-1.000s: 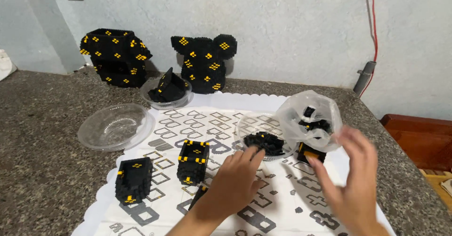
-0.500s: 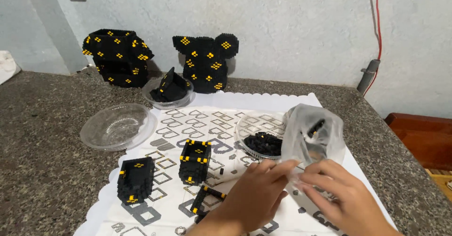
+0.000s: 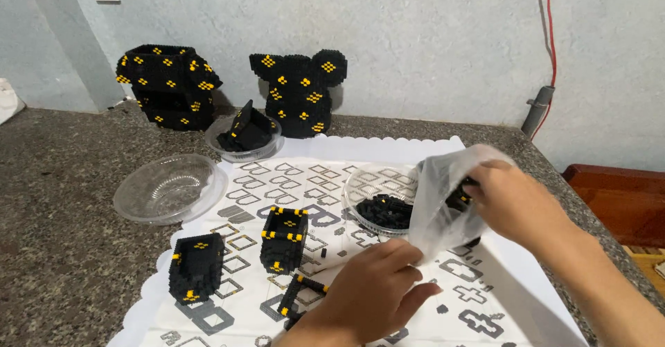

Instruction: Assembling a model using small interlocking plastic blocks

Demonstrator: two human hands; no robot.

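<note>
Right hand (image 3: pixel 516 205) grips a crinkly clear bag (image 3: pixel 443 205) half hiding black bricks, left hand (image 3: pixel 377 288) pinching its corner at seven o'clock, fingertips hidden.

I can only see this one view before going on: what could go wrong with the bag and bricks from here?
1. The clear plastic bag hangs tilted over the clear bowl of black bricks; loose pieces could spill past its rim onto the patterned mat.
2. The left hand lies close to a small black-and-yellow brick frame and could knock it apart.
</note>
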